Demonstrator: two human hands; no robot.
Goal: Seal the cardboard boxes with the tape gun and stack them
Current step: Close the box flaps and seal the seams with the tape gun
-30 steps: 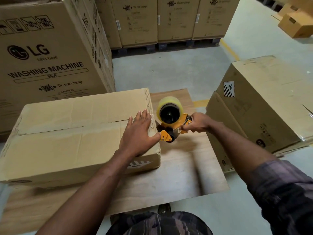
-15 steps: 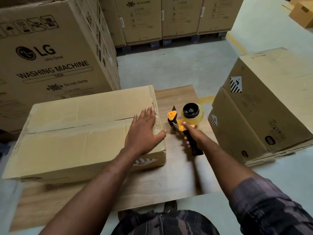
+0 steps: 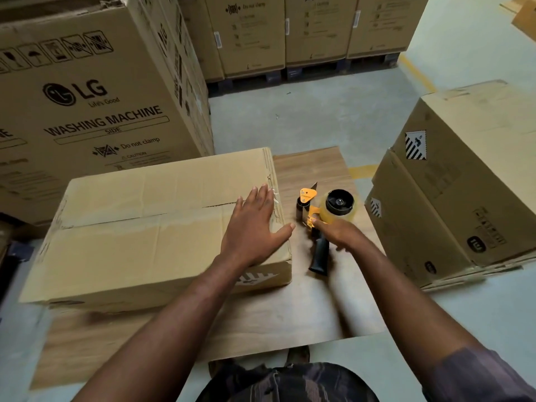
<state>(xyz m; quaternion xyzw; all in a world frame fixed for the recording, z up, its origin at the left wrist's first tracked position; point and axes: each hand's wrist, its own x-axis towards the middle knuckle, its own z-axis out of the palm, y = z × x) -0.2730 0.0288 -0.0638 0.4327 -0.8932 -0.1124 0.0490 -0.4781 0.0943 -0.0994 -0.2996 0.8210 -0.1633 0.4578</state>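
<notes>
Warehouse, no question. At ten o'clock there's a tall brown cardboard carton (image 3: 87,111) looming over me, printed LG WASHING MACHINE, with handling symbols along its top and a Do not clamp mark lower down. Up at twelve o'clock, a row of tall brown printed cartons (image 3: 255,33) stands side by side on dark pallets (image 3: 313,72). Underfoot is a pale grey concrete floor (image 3: 304,117), and a yellow painted line (image 3: 417,74) runs across it at one o'clock. At three o'clock, two plain brown cardboard boxes (image 3: 464,169) sit one on the other, with striped black-and-white labels on their sides.
</notes>
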